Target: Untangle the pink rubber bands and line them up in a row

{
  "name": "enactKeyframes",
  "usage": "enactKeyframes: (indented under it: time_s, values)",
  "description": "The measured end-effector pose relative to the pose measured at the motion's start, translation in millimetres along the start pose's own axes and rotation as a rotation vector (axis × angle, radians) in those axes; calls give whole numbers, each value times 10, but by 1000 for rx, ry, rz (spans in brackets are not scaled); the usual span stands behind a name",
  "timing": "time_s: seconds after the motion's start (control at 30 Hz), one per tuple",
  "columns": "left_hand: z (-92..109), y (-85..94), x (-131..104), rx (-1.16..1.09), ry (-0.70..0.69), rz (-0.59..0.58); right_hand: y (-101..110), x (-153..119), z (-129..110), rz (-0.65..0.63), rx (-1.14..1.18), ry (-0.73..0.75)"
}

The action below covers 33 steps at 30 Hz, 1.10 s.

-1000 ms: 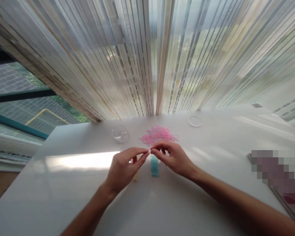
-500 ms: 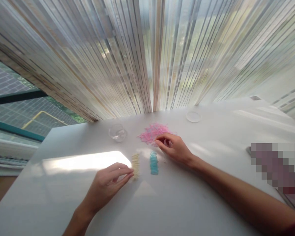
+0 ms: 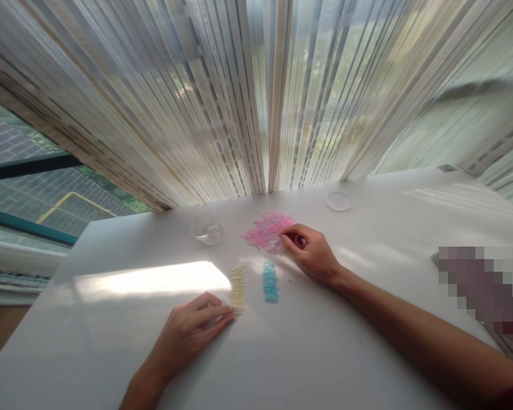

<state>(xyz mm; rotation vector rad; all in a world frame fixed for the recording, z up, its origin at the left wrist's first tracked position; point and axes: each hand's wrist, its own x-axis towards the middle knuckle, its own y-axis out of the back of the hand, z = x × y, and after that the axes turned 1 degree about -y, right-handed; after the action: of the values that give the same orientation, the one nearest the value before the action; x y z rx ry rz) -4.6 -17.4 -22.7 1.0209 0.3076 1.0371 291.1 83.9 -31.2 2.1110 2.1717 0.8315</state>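
Observation:
A loose heap of thin pink pieces [image 3: 265,232], which look like small rubber bands, lies on the white table [image 3: 308,353]. My right hand [image 3: 310,250] is at the heap's right edge, thumb and index finger pinched together; whatever is between them is too small to make out. Nearer me lie a column of pale yellow bands [image 3: 238,285] and, to its right, a column of turquoise bands [image 3: 271,282]. My left hand [image 3: 196,324] rests by the near end of the yellow column, its fingertips close together and touching it. Any piece in those fingertips is hidden.
A clear round container [image 3: 207,230] stands left of the heap, and a clear round lid [image 3: 338,200] lies at the back right. A blurred-out flat object [image 3: 474,285] is at the right. Striped blinds [image 3: 222,114] hang along the table's far edge.
My right hand has shifted slightly right and up along the heap's edge, still pinched. My left hand has dropped a little lower, toward the near end of the yellow column.

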Motion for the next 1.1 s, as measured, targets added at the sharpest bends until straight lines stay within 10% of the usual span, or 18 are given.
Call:
enactKeyframes:
  time_s: [0.43, 0.73, 1.1]
  values:
    - [33, -20, -5, 0, 0, 8, 322, 254, 89, 79, -141, 7]
    - [114, -16, 72, -17, -5, -7, 434, 228, 223, -254, -335, 280]
    - [101, -7, 53, -64, 19, -46, 407, 233, 244, -280, -492, 281]
